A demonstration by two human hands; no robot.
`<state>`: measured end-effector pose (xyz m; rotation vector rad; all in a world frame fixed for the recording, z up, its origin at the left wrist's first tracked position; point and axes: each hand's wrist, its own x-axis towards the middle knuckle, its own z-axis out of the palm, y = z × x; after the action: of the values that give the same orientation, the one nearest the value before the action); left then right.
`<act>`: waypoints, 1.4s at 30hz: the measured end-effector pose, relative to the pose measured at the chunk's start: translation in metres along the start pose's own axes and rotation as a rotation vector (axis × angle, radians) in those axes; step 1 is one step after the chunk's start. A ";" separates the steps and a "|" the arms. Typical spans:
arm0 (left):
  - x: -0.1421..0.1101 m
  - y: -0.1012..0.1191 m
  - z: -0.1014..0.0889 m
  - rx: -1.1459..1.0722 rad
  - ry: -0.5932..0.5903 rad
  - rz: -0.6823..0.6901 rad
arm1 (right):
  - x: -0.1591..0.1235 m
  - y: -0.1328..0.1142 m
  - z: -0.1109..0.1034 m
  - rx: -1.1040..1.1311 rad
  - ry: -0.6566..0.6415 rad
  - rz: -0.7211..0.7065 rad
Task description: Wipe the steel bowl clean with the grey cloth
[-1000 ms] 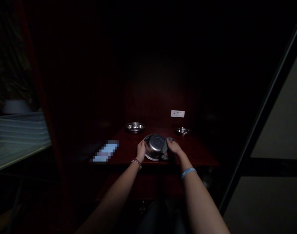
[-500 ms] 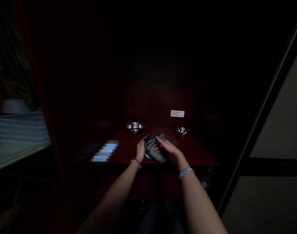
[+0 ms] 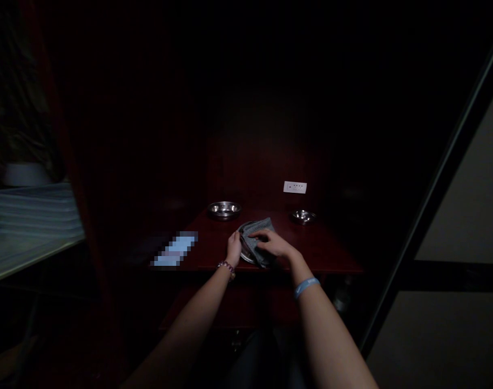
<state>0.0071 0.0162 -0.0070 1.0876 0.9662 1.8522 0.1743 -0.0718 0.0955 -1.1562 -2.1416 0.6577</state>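
My left hand (image 3: 234,249) is closed on the left rim of a shiny metal bowl (image 3: 247,256), which is tilted near the front edge of a dark red desk. A grey cloth (image 3: 264,225) lies over much of that bowl and hides most of its inside. Bent fingers of my right hand (image 3: 276,244) hold the cloth against the bowl from the right. Behind my left hand sits a wider metal bowl (image 3: 224,210), or several nested together. Farther right, a small metal bowl (image 3: 303,217) rests on the desk.
The dark red desk (image 3: 331,254) stands in a dim recess with a white socket panel (image 3: 295,187) on its back wall. A blurred-out pale rectangle (image 3: 175,249) lies at the desk's left. Stacked trays (image 3: 35,210) stand on a surface farther left.
My right hand's fingers have moved from outstretched to bent over the cloth. The cloth has shifted and opened out across the bowl. My left hand has kept its grip on the rim.
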 end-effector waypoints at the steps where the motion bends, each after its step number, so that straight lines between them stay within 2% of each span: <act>1: 0.000 0.000 0.000 -0.002 -0.001 -0.003 | 0.000 0.000 0.001 -0.077 0.006 -0.011; 5: 0.004 -0.006 0.000 -0.014 -0.004 -0.006 | 0.001 -0.003 0.004 -0.301 0.011 0.005; 11: 0.009 -0.014 -0.002 -0.039 0.001 0.002 | 0.001 -0.006 0.007 -0.437 -0.018 0.007; 17: 0.003 -0.006 -0.002 -0.077 -0.041 -0.002 | 0.003 -0.010 0.017 -0.612 -0.029 -0.034; 22: -0.001 -0.002 -0.002 -0.047 -0.045 -0.030 | 0.008 -0.015 0.028 -0.740 0.051 -0.066; 28: 0.000 -0.002 -0.001 -0.013 -0.067 -0.023 | 0.012 -0.018 0.034 -0.789 0.119 -0.021; 42: -0.003 0.001 0.002 0.000 -0.070 0.013 | 0.021 -0.024 0.046 -0.767 0.252 0.206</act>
<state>0.0099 0.0136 -0.0060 1.1537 0.9210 1.8116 0.1195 -0.0722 0.0857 -1.7540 -2.1108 -0.2728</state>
